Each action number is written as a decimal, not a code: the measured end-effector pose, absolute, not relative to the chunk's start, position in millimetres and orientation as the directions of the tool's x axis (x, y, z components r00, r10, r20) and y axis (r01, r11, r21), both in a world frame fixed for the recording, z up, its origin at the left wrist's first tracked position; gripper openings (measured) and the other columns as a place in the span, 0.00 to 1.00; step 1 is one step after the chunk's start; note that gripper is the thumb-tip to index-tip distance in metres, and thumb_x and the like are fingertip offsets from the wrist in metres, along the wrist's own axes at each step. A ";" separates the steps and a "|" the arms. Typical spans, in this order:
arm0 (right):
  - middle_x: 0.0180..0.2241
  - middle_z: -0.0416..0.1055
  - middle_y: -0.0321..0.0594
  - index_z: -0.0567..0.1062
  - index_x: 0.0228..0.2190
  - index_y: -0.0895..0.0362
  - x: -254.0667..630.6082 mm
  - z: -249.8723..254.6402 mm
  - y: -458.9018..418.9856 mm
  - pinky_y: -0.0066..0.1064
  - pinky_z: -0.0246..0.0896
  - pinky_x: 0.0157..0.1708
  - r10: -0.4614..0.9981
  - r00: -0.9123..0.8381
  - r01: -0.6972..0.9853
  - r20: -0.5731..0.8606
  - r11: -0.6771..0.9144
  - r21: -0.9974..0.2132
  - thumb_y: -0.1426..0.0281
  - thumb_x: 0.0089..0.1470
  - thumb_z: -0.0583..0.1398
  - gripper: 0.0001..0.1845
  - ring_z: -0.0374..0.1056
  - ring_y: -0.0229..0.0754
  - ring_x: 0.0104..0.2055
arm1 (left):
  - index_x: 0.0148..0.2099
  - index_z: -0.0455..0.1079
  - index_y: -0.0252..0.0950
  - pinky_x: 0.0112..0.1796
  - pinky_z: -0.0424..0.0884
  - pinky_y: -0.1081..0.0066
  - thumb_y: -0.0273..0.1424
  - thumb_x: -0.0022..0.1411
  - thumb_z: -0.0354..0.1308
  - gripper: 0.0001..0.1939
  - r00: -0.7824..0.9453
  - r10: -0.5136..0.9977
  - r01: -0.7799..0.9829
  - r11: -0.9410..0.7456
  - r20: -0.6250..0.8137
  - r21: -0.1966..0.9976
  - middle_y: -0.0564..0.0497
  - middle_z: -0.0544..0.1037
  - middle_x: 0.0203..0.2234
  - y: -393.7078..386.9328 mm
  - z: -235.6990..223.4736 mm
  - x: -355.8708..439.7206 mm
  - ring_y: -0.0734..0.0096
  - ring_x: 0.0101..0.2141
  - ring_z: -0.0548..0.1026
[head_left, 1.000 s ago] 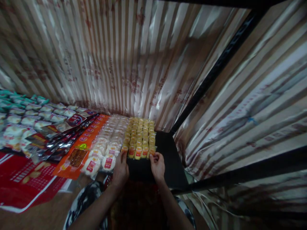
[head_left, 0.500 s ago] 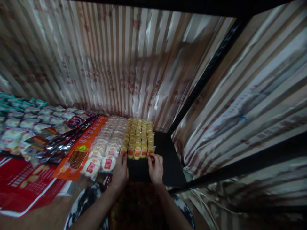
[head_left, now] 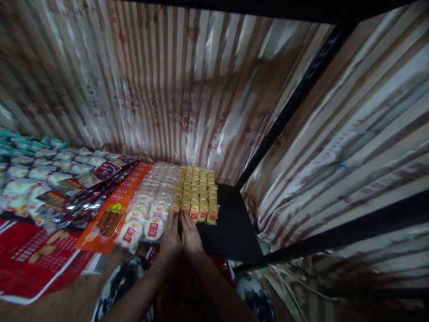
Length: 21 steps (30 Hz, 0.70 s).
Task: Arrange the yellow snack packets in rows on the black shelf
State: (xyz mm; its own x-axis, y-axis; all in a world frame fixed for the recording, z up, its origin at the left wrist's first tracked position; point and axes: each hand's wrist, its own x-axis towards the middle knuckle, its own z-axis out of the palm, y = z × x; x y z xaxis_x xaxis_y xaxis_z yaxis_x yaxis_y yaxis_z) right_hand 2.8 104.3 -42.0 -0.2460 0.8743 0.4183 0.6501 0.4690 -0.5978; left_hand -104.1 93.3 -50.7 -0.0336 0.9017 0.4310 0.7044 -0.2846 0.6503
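Observation:
Yellow wrapped snack packets [head_left: 203, 212] with small red labels stand in several close rows on a black shelf [head_left: 231, 239]. My left hand [head_left: 170, 239] reaches to the front of the leftmost row, fingers stretched forward with the tips on or against a packet. Right beside it, my right hand [head_left: 191, 239] has its fingers extended against the front of the second row. Both hands nearly touch each other, and neither visibly grips anything. Clear packs of round white crackers [head_left: 153, 229] with red labels sit in rows just left of my left hand.
Left of the crackers lie an orange snack bag [head_left: 107, 226], dark shiny packets [head_left: 82, 203] and white packets with green tops [head_left: 20, 167]. A red bag [head_left: 40, 259] hangs over the front edge at left. Black posts [head_left: 284, 114] and striped plastic sheeting [head_left: 187, 85] enclose the shelf.
My right hand has moved left from the right end of the yellow packets to beside my left hand. Its pinched fingers have straightened. My left hand stays at the leftmost row.

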 end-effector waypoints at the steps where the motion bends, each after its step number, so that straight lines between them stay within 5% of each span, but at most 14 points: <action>1: 0.60 0.55 0.47 0.58 0.58 0.59 2.0 -43.3 106.1 0.46 0.53 0.59 0.878 -0.244 0.648 0.411 0.463 -0.605 0.81 0.46 0.50 0.35 0.51 0.48 0.62 | 0.58 0.60 0.26 0.57 0.57 0.50 0.22 0.56 0.45 0.27 -0.041 0.905 0.699 -0.277 0.424 0.659 0.34 0.61 0.58 94.5 -50.9 -104.8 0.54 0.59 0.57; 14: 0.59 0.57 0.46 0.59 0.58 0.58 10.5 -30.7 100.6 0.45 0.54 0.59 0.861 -0.270 0.626 0.431 0.497 -0.601 0.79 0.50 0.49 0.31 0.52 0.46 0.62 | 0.59 0.60 0.30 0.56 0.60 0.52 0.20 0.55 0.42 0.28 -0.092 0.880 0.645 -0.304 0.467 0.701 0.40 0.62 0.58 98.6 -55.8 -101.6 0.58 0.58 0.60; 21: 0.56 0.62 0.45 0.63 0.55 0.58 28.9 -34.0 86.2 0.44 0.56 0.58 0.864 -0.156 0.680 0.479 0.446 -0.582 0.79 0.50 0.48 0.30 0.57 0.45 0.59 | 0.54 0.64 0.27 0.56 0.60 0.53 0.21 0.58 0.40 0.23 -0.007 0.857 0.699 -0.364 0.516 0.615 0.37 0.64 0.56 89.7 -49.0 -97.6 0.58 0.57 0.60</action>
